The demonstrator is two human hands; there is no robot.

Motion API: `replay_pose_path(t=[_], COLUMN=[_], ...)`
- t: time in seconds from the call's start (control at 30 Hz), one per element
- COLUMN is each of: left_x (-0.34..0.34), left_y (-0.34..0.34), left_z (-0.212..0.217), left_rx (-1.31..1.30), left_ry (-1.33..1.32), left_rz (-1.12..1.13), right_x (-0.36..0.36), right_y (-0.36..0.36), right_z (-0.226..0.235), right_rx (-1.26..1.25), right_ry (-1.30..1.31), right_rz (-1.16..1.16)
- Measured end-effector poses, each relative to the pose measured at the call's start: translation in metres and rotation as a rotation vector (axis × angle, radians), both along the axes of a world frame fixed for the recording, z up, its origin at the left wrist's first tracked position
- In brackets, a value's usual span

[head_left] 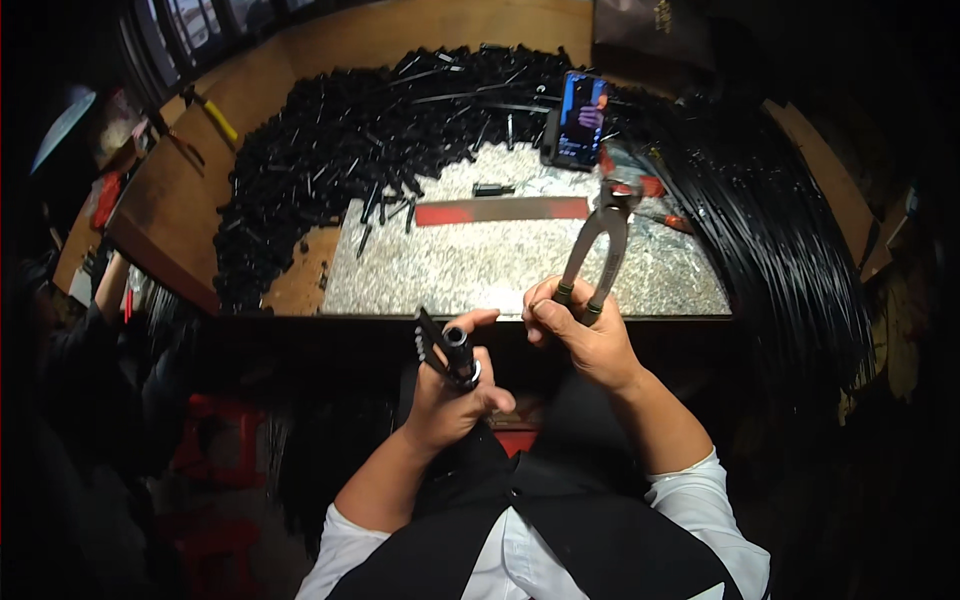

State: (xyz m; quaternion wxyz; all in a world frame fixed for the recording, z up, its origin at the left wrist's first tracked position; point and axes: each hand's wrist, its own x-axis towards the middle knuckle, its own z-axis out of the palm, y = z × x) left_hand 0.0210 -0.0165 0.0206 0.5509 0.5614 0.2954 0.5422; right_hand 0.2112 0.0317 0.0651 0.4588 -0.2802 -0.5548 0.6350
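Observation:
My left hand (445, 405) holds a black tubular part (457, 340) upright, its round open end facing up. Beside the tube is a black toothed strip (428, 335); whether the two are joined I cannot tell. The thumb and forefinger of that hand stick out away from the tube. In my right hand (590, 340) are pincers (614, 245) with dark grips, jaws pointing up and away over the slab. Its thumb and forefinger are pinched together; anything small between them is too unclear to name. Both hands are in front of the speckled slab (400, 275), apart from each other.
A flat red-and-grey bar (500, 210) and a small black part (492, 189) lie on the slab. Behind is a heap of black parts (330, 150); thin black rods (790, 240) spread rightward. A phone (580, 118) stands near red-handled tools (650, 187). Another person's arm (110, 287) shows left.

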Motion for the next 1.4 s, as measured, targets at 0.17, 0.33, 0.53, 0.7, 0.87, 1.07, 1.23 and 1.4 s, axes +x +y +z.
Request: replay_pose_path(t=[0.17, 0.33, 0.53, 0.7, 0.87, 1.07, 1.23, 1.4], left_x=[-0.004, 0.005, 0.004, 0.009, 0.007, 0.004, 0.003, 0.001], left_y=[-0.002, 0.001, -0.01, -0.01, -0.011, -0.011, -0.014, -0.015], left_z=[-0.004, 0.0, -0.002, 0.0, -0.002, -0.001, 0.001, 0.001], left_rx=[0.065, 0.198, 0.079, 0.085, 0.052, 0.06, 0.064, 0.086], left_ry=[0.081, 0.045, 0.016, -0.07, -0.134, -0.158, -0.128, -0.104], left_rz=[0.103, 0.079, 0.038, 0.036, 0.041, 0.047, 0.075, 0.087], right_x=[-0.015, -0.019, -0.023, -0.023, -0.021, -0.034, -0.041, -0.041], right_y=[-0.017, -0.023, -0.024, -0.024, -0.025, -0.039, -0.039, -0.043], right_z=[-0.005, -0.01, -0.015, -0.019, -0.016, -0.007, -0.003, 0.002], right_rx=[0.038, 0.207, 0.141, 0.244, 0.38, 0.285, 0.485, 0.429], right_ry=[0.06, 0.008, -0.041, -0.112, -0.22, -0.052, -0.108, -0.149], right_rz=[0.076, 0.044, -0.132, -0.188, -0.141, 0.009, -0.055, -0.019])
